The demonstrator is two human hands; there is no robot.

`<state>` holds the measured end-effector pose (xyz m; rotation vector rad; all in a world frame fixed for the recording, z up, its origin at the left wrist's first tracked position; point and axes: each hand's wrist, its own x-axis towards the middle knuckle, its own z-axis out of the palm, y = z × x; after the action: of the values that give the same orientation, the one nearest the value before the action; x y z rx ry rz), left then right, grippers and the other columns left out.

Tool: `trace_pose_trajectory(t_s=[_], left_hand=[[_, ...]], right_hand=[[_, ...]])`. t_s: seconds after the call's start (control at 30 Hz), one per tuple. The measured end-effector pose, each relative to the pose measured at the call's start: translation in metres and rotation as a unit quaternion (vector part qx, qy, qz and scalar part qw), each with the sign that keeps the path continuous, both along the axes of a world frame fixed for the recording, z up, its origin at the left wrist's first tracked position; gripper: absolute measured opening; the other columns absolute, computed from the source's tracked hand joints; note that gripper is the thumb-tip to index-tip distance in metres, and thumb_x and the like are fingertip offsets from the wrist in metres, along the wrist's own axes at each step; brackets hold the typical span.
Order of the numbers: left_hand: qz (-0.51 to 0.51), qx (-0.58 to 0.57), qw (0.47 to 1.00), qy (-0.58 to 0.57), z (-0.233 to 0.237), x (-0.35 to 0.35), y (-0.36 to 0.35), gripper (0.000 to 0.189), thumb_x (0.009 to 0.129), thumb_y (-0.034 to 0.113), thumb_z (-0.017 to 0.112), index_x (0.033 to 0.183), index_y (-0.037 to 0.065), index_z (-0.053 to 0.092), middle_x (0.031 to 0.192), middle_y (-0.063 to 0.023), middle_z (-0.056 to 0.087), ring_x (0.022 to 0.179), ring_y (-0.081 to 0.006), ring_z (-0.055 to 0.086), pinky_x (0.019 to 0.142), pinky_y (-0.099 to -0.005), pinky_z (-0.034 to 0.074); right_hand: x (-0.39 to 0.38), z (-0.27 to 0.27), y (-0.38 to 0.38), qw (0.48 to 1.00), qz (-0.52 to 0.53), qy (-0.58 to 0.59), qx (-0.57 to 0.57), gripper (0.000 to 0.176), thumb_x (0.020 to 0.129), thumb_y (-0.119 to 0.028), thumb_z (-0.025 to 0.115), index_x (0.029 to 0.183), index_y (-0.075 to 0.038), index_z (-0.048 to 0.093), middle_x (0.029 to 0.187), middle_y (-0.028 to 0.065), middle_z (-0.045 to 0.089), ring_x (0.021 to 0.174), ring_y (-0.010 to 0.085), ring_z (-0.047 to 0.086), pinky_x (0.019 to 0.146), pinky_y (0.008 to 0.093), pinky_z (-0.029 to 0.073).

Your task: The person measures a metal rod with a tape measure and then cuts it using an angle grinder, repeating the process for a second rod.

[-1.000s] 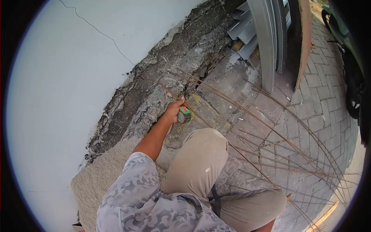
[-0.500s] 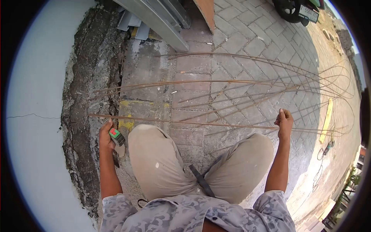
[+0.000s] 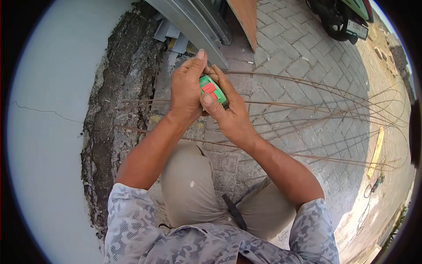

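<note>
A green tape measure with a red patch is held between both hands, raised above the knees. My right hand is closed round its right side, the thumb lying across the front. My left hand presses against its left side with the thumb pointing up; part of its fingers is hidden behind the case. Below the hands, long thin rusty rods run across the ground, their far ends bent in loops at the right. One rod passes just in front of the knees.
A white wall stands at the left beside a rough dirt trench. Metal frames and a brown board are at the top. A motorbike is at the upper right, a yellow strip and a power tool at the right.
Both hands have come together and up in front of the body. My right hand has left the near rod and now holds the tape measure with my left hand. The view has shifted slightly.
</note>
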<state>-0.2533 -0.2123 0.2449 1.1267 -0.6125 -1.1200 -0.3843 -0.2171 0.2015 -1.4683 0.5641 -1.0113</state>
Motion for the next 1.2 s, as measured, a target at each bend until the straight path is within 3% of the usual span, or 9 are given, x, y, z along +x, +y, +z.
trace_pose_trajectory(t_s=[0.1,0.2,0.3,0.4,0.47,0.6,0.8,1.0,1.2], left_hand=[[0.014,0.011,0.999,0.032,-0.024,-0.002,0.001,0.036,0.104,0.039,0.059,0.085,0.009,0.057,0.078,-0.0047,0.062,0.068,-0.0113,0.061,0.062,-0.0277,0.053],[0.008,0.03,0.999,0.031,-0.042,-0.006,0.01,0.034,0.104,0.038,0.06,0.087,0.009,0.058,0.08,-0.0041,0.062,0.068,-0.0108,0.06,0.063,-0.0277,0.053],[-0.011,0.052,0.999,-0.013,-0.057,-0.005,0.011,0.032,0.102,0.037,0.063,0.091,0.007,0.061,0.082,-0.0027,0.063,0.069,-0.0096,0.06,0.063,-0.0262,0.051],[-0.051,0.085,0.992,-0.073,-0.069,0.006,0.007,0.031,0.1,0.035,0.068,0.094,0.005,0.064,0.082,-0.0023,0.064,0.069,-0.0087,0.06,0.062,-0.0253,0.051],[-0.127,0.121,0.984,-0.032,-0.071,0.012,0.012,0.028,0.098,0.032,0.07,0.097,0.004,0.065,0.084,-0.0022,0.065,0.072,-0.0085,0.061,0.063,-0.0249,0.051],[-0.146,0.13,0.98,-0.044,-0.079,0.022,0.009,0.027,0.096,0.027,0.073,0.103,0.002,0.066,0.09,-0.0044,0.067,0.08,-0.0099,0.065,0.068,-0.025,0.053],[-0.174,0.144,0.974,-0.031,-0.085,0.027,0.007,0.024,0.094,0.022,0.075,0.103,0.002,0.064,0.095,-0.0073,0.069,0.084,-0.0145,0.069,0.072,-0.0278,0.056],[-0.18,0.155,0.971,-0.012,-0.085,0.026,0.006,0.024,0.094,0.019,0.075,0.105,0.002,0.063,0.097,-0.0089,0.069,0.086,-0.0171,0.071,0.073,-0.0297,0.058],[-0.2,0.166,0.965,-0.02,-0.093,0.03,0.004,0.021,0.093,0.017,0.076,0.103,0.003,0.064,0.096,-0.0086,0.069,0.085,-0.0167,0.071,0.072,-0.0298,0.059]], right_hand=[[-0.007,-0.007,-0.001,0.997,0.036,0.002,0.073,0.092,0.094,-0.052,0.069,0.155,0.005,0.03,0.144,0.0274,0.049,0.135,0.0324,0.049,0.115,0.0401,0.037],[-0.006,-0.029,0.005,0.999,-0.003,0.025,0.039,0.086,0.092,-0.047,0.073,0.151,0.003,0.036,0.135,0.026,0.056,0.127,0.0308,0.056,0.108,0.0406,0.044],[-0.016,-0.018,0.001,0.986,0.031,0.084,0.138,0.076,0.09,-0.043,0.075,0.144,0.002,0.044,0.119,0.0239,0.063,0.113,0.0297,0.064,0.096,0.0413,0.05],[-0.02,-0.032,-0.01,0.988,-0.018,0.137,0.073,0.074,0.088,-0.042,0.077,0.14,0.0,0.046,0.108,0.0236,0.066,0.102,0.0314,0.068,0.087,0.0428,0.053],[-0.025,-0.032,-0.017,0.983,0.001,0.175,0.063,0.075,0.086,-0.042,0.078,0.139,0.001,0.047,0.109,0.0261,0.066,0.104,0.0345,0.068,0.088,0.0437,0.054],[-0.032,-0.036,-0.025,0.981,0.004,0.193,0.015,0.077,0.085,-0.044,0.079,0.14,-0.001,0.047,0.113,0.0262,0.067,0.109,0.0345,0.067,0.092,0.0425,0.053],[-0.037,-0.043,-0.036,0.975,0.029,0.215,0.042,0.08,0.078,-0.044,0.083,0.135,0.003,0.053,0.124,0.0303,0.064,0.117,0.0416,0.064,0.097,0.0464,0.053],[-0.037,-0.056,-0.04,0.972,0.05,0.228,-0.026,0.094,0.077,-0.059,0.083,0.139,0.003,0.049,0.125,0.0298,0.064,0.118,0.0423,0.063,0.098,0.0473,0.052],[-0.037,-0.053,-0.043,0.961,0.067,0.265,-0.034,0.079,0.083,-0.044,0.078,0.139,0.004,0.049,0.122,0.0303,0.064,0.11,0.0434,0.066,0.093,0.0469,0.053]])
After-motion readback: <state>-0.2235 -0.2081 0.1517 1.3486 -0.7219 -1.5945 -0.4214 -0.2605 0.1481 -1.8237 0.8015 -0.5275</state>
